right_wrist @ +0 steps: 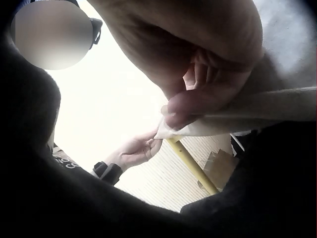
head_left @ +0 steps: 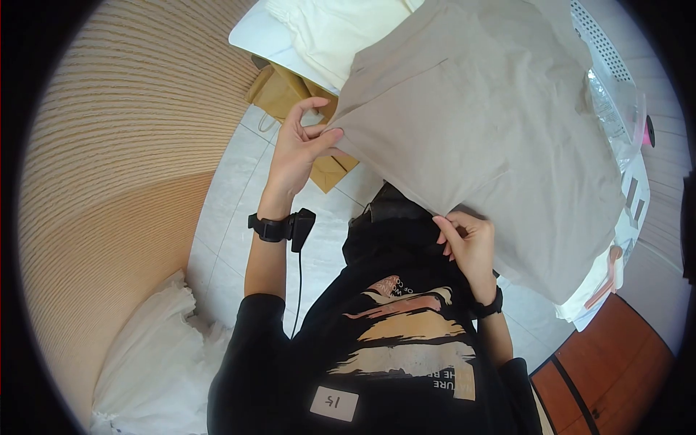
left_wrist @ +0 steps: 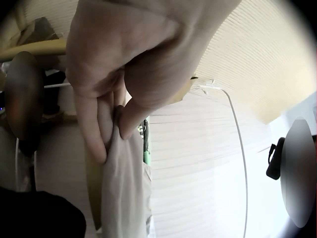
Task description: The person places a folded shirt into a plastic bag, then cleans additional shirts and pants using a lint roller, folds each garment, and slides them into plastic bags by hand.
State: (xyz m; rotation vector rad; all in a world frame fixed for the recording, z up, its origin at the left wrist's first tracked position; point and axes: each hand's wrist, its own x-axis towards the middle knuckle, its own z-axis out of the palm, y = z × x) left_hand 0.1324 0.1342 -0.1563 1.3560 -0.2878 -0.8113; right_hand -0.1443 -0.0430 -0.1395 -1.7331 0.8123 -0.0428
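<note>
A large taupe cloth [head_left: 493, 123] spreads in front of the body, with faint creases and short seam-like lines. My left hand [head_left: 297, 148] pinches its near left corner between thumb and fingers, pulling the edge taut. In the left wrist view, the cloth [left_wrist: 121, 188] hangs in folds below the left hand's fingertips [left_wrist: 101, 153]. Further right along the near edge, my right hand [head_left: 471, 243] pinches the cloth between thumb and curled fingers. The right wrist view shows that edge [right_wrist: 247, 114] running out from under the right thumb, with the left hand [right_wrist: 138, 151] beyond.
Under the taupe cloth lies a white tabletop [head_left: 250, 32] bearing a folded cream cloth [head_left: 333, 36]. Clear plastic packaging [head_left: 612, 123] is at the right edge. Brown paper bags [head_left: 279, 90] stand below the table. A white bundle [head_left: 156, 355] sits lower left, beside a ribbed wall [head_left: 138, 109].
</note>
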